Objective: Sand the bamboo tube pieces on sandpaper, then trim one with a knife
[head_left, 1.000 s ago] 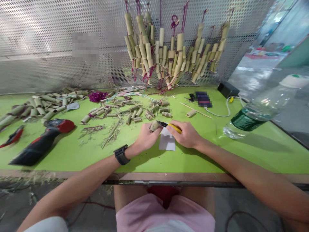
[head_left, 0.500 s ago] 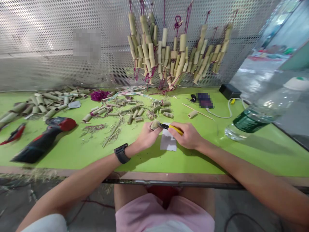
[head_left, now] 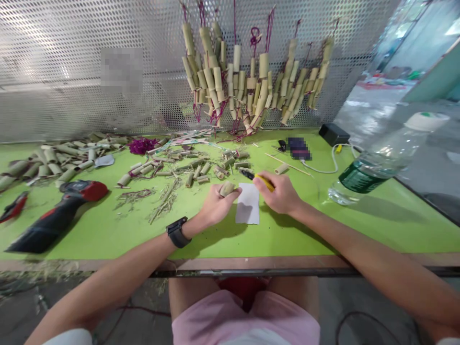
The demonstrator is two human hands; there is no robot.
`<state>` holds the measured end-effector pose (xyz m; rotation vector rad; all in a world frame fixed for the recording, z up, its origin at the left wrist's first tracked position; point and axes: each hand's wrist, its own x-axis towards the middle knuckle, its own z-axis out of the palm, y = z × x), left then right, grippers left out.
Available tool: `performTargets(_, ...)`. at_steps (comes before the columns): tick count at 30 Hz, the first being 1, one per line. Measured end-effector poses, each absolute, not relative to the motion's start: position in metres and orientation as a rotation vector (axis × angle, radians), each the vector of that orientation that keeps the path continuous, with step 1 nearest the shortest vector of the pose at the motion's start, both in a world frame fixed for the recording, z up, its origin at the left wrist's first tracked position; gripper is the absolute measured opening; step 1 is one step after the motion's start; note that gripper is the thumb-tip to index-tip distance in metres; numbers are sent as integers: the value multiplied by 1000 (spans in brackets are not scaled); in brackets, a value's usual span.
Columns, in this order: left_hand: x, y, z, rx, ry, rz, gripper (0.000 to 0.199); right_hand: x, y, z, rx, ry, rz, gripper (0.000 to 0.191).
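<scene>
My left hand, a dark watch on its wrist, is closed around a short bamboo piece just above the table. To its right, my right hand grips what looks like a yellow utility knife, its dark front end pointing up and to the left. Knife and bamboo are apart. Between the two hands, a white slip of paper lies on the green table. Beyond them are several loose cut bamboo pieces.
A cordless power tool and red-handled cutters lie left, before a bamboo pile. Purple string sits behind. Strung bamboo hangs on the perforated panel. At right are a water bottle and black box.
My right hand has drawn the knife away from the bamboo piece, up and to the right. My left hand still holds the bamboo. The whole view has shifted slightly.
</scene>
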<state>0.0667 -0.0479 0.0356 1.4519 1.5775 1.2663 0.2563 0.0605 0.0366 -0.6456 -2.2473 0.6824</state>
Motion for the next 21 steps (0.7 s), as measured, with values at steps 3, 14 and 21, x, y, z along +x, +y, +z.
performTargets(3,63,-43,32,1461,1579,1278,41,255,47,38,-548,-2363,702,42)
performTargets(14,61,-42,25,1356,1534,1299,39,253,50,28,-637,-2440,594,45)
performTargets(21,74,-55,39,1483,1439,1223,57,261,87,27,-908,-2230,555,60)
